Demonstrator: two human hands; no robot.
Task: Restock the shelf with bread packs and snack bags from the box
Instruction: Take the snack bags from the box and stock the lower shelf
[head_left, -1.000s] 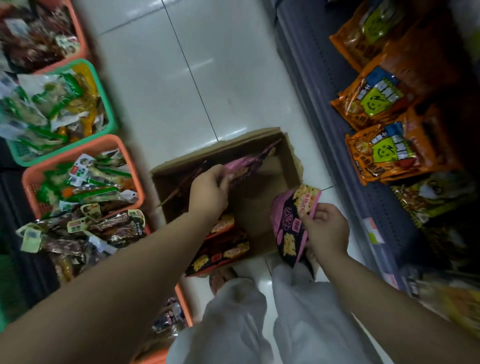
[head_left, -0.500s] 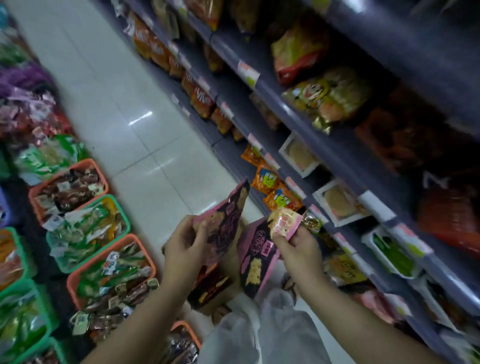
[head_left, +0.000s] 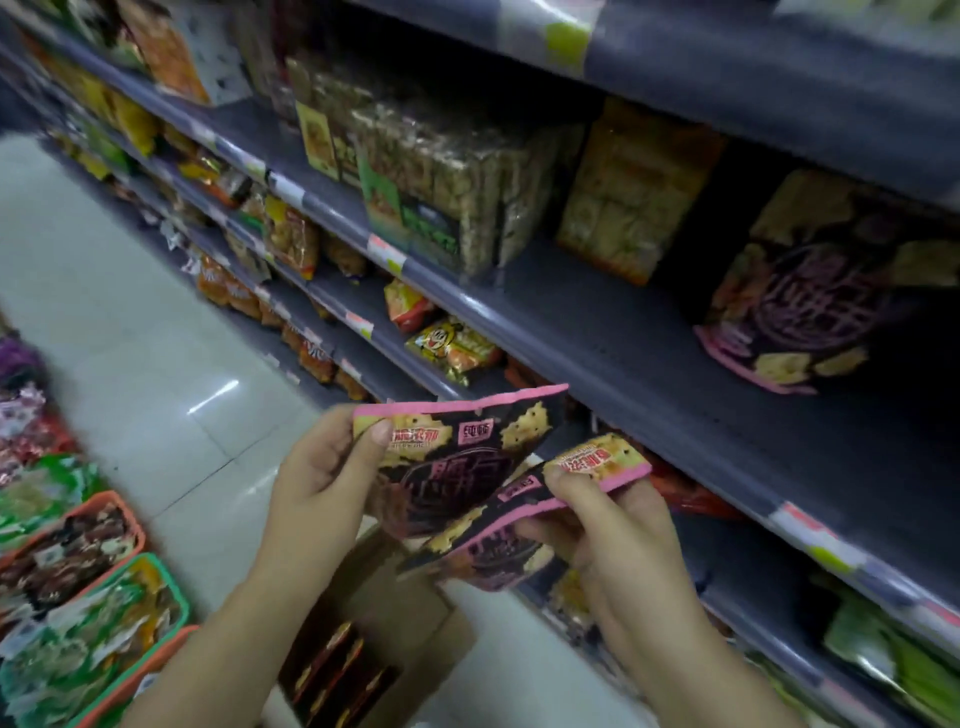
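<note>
My left hand (head_left: 322, 467) grips the top corner of a black-and-pink cracker snack bag (head_left: 467, 457). My right hand (head_left: 608, 525) holds a second bag of the same kind (head_left: 519, 540), which lies partly under the first. Both bags hang in front of the grey shelf (head_left: 597, 332), just below its edge. A matching black-and-pink bag (head_left: 810, 306) stands on that shelf to the right. The open cardboard box (head_left: 410, 623) sits on the floor below my hands, with several dark red packs (head_left: 332, 670) inside.
Clear biscuit packs (head_left: 457, 176) and a yellow-brown pack (head_left: 628, 197) stand on the same shelf, left of a bare stretch. Lower shelves hold orange and yellow snack bags (head_left: 452, 348). Orange and green baskets (head_left: 78, 597) of wrapped snacks line the left of the tiled aisle (head_left: 130, 338).
Both hands lifted their bags out of the box up to shelf height. My view swung from the floor box up to the shelves.
</note>
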